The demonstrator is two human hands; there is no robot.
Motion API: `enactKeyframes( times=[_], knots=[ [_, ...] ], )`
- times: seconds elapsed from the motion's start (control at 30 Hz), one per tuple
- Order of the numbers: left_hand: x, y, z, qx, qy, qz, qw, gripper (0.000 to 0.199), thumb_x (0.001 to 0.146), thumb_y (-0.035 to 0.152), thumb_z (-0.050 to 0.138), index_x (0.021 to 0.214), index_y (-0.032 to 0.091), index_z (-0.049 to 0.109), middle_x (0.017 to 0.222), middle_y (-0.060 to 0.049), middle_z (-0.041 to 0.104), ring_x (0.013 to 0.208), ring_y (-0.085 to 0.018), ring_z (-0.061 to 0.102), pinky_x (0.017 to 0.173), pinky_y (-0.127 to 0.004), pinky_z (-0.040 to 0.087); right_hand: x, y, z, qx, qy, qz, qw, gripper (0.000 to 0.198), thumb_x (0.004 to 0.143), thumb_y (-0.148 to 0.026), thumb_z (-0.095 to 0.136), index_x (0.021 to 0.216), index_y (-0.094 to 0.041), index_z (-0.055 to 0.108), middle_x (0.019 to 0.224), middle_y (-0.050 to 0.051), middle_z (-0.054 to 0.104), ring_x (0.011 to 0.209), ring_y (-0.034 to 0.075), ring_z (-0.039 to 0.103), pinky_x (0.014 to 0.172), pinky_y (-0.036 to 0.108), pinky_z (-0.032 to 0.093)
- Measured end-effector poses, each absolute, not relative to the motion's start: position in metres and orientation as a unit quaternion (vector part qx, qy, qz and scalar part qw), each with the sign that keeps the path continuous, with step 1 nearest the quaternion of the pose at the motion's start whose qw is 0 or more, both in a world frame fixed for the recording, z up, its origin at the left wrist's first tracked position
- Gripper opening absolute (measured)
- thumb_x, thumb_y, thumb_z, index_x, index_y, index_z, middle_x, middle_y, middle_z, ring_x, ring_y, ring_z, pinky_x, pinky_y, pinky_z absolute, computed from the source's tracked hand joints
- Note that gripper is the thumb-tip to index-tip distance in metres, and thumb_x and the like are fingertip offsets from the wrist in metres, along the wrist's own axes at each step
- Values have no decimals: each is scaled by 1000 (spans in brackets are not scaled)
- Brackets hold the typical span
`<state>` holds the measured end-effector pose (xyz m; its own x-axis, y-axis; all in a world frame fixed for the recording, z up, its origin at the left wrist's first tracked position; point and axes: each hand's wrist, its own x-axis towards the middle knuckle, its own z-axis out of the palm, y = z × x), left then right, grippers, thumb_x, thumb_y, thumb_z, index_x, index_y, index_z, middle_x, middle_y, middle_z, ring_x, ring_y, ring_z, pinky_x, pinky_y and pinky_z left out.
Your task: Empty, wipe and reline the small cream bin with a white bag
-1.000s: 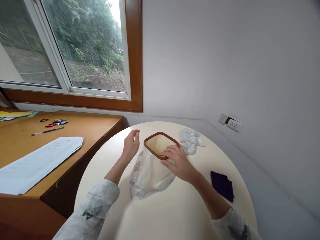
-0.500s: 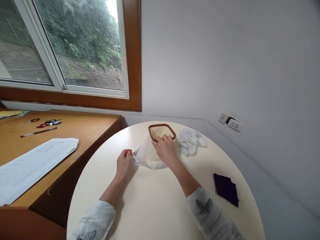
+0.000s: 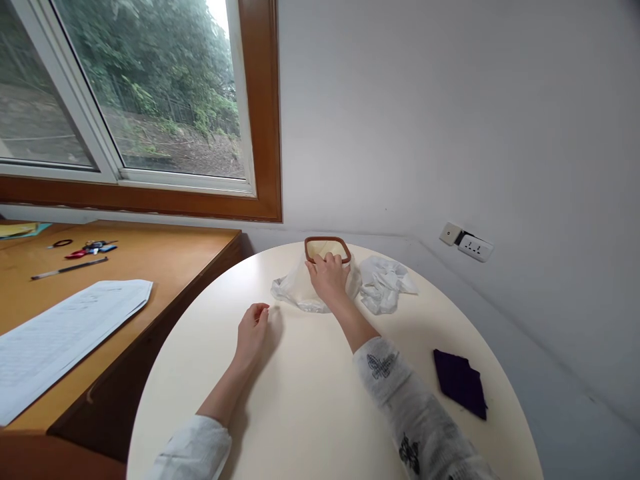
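Note:
Near the far edge of the round table stands a small cream bin with a brown rim (image 3: pixel 327 239), and a thin clear plastic bag (image 3: pixel 295 288) lies loosely around its sides and base. My right hand (image 3: pixel 329 277) is closed over the near side of the rim, fingers inside the opening and thumb to the left. It hides part of the bin's front. Closer to me and to the left, my left hand (image 3: pixel 253 327) hovers with curled fingers, apart from the bag, and no thing shows in it. Right of the bin lies a crumpled white plastic bag (image 3: pixel 386 283).
A folded dark purple cloth (image 3: pixel 460 381) lies on the right of the white round table (image 3: pixel 305 393). On the wooden desk (image 3: pixel 165 243) at left are papers (image 3: pixel 75 327), a pen (image 3: pixel 70 268) and small tools. A wall with sockets (image 3: pixel 475 247) stands behind.
My left hand has let go of the plastic bag's edge. My right hand and the bin have shifted farther away, toward the table's far edge, the bag with them.

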<state>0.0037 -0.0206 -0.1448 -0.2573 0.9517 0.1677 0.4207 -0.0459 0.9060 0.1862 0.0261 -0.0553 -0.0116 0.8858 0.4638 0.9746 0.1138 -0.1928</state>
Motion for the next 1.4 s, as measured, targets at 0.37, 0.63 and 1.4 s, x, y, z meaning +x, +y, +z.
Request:
enactKeyframes(
  times=[0.37,0.63,1.4],
  knots=[
    [0,-24,-142,556,639,475,238,17,73,38,51,72,20,49,74,-3,59,73,-19,55,67,-30,43,192,13,-43,-653,-709,-45,261,43,93,-47,26,124,-25,45,127,12,46,118,29,33,94,61,20],
    [0,-30,-146,559,630,468,267,14,67,32,53,64,20,47,67,0,57,65,-16,55,59,-27,41,293,-75,-67,-635,-701,-103,309,45,93,-38,23,125,-17,47,128,11,51,123,22,40,102,40,29],
    [10,-28,-147,574,603,467,299,13,52,10,35,60,19,40,63,2,50,64,-13,48,58,-23,33,292,-119,-166,-691,-720,10,58,62,92,-48,19,143,-12,24,149,8,22,138,22,16,111,42,14]
  ],
)
